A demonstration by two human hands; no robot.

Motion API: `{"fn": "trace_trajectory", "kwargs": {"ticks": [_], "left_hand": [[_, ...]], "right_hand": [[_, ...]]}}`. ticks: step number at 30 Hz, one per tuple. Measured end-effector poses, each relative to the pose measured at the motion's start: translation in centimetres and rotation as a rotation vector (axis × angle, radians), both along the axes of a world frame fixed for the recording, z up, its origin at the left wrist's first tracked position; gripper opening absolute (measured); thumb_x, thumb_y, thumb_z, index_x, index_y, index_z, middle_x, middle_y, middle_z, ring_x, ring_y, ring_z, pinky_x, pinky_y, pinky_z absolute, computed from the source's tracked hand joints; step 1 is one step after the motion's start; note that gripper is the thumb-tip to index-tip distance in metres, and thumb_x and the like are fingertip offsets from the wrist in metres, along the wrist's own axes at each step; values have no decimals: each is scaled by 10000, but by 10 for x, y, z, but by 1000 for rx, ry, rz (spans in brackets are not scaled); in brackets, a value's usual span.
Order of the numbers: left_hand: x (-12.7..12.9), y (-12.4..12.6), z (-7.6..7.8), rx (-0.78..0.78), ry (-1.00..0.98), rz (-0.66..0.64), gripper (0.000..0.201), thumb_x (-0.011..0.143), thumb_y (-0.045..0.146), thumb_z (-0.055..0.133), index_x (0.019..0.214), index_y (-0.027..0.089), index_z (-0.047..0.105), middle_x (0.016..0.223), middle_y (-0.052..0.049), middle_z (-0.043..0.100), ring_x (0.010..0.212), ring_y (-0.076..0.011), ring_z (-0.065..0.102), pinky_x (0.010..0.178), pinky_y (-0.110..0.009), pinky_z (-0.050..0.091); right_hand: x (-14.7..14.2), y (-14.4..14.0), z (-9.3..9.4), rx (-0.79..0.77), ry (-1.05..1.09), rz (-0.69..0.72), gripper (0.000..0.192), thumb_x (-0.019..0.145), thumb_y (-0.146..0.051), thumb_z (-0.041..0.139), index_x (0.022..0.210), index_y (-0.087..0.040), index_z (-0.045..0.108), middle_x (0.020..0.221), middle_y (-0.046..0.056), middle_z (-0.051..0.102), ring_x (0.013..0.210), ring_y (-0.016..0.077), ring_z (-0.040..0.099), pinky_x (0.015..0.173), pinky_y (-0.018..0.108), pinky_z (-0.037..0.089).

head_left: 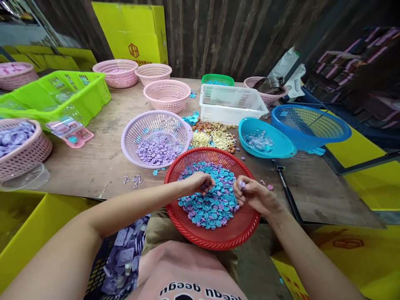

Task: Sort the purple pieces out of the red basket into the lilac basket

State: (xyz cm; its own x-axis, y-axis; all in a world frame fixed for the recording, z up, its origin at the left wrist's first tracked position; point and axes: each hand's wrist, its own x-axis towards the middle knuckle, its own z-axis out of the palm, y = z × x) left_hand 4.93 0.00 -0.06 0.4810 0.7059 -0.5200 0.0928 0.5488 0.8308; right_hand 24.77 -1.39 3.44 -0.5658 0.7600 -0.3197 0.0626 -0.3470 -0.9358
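Note:
A red basket rests against my lap and the table edge, filled with small blue and purple spiral-patterned pieces. Over the left part of that heap is my left hand, its fingers curled around small purple pieces. My right hand hovers above the basket's right side and pinches a small purple piece between thumb and fingers. Just beyond the red basket, a lilac basket holds a pile of purple pieces.
Behind lie yellow and brown small parts. A white basket, a turquoise basket and a blue basket stand to the right, near a black-handled tool. Pink baskets and a green crate stand left and back.

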Motion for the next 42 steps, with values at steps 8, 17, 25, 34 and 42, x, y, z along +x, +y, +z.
{"fn": "trace_trajectory", "kwargs": {"ticks": [8, 17, 25, 34, 42], "left_hand": [[38, -14, 10, 983, 863, -590, 260, 733, 132, 413, 963, 103, 528, 904, -115, 589, 820, -204, 548, 679, -301, 432], [35, 3, -4, 947, 917, -621, 176, 681, 227, 504, 778, 124, 608, 712, -75, 618, 664, -174, 559, 547, -234, 396], [-18, 16, 8, -37, 45, -157, 154, 659, 300, 504, 646, 147, 489, 473, 52, 407, 379, -37, 319, 356, -161, 203], [-33, 3, 7, -303, -240, -86, 198, 678, 292, 418, 699, 123, 518, 563, -26, 536, 432, -86, 454, 347, -169, 288], [-3, -7, 4, 663, 547, -395, 259, 689, 396, 526, 654, 150, 601, 467, 18, 457, 454, -91, 424, 439, -207, 269]], "right_hand": [[7, 9, 3, -148, 225, -124, 221, 647, -322, 479, 814, -180, 508, 723, 12, 500, 534, 79, 403, 480, 209, 355], [-16, -7, -12, 562, -829, 233, 141, 730, -269, 460, 753, -168, 556, 553, -21, 501, 523, 96, 441, 494, 210, 285], [-33, -23, -34, 825, -1303, 583, 230, 716, -155, 462, 932, -162, 541, 747, 89, 619, 685, 200, 573, 528, 235, 309], [-7, 2, -10, 6, -236, 308, 206, 699, -356, 497, 811, -187, 459, 515, -61, 403, 435, 71, 371, 434, 194, 316], [-1, 6, -3, -100, -24, 84, 220, 726, -394, 459, 738, -174, 464, 641, -27, 449, 433, 43, 343, 386, 173, 282]]}}
